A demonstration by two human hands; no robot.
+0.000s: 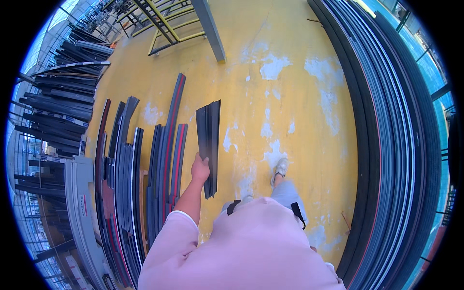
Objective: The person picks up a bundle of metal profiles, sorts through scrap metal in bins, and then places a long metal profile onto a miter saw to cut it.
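Observation:
My left hand [201, 167] is closed around the lower left edge of a dark grey ribbed metal profile [209, 140]. The short, wide profile is held roughly upright in the picture, out in front of my left side above the floor. My thumb lies against its face; the other fingers are mostly hidden. Just left of it, longer dark profiles with red stripes [174, 116] lie side by side, apart from the held piece. My right hand does not show; only a sliver of skin appears beside the pink shirt at the lower right.
Long dark profiles [382, 121] are stacked along the right. More bar stock [58, 104] fills racks at far left, behind a grey machine housing [77, 188]. A grey post [210, 31] and yellow-black frame [164, 34] stand ahead on the worn yellow floor [285, 106].

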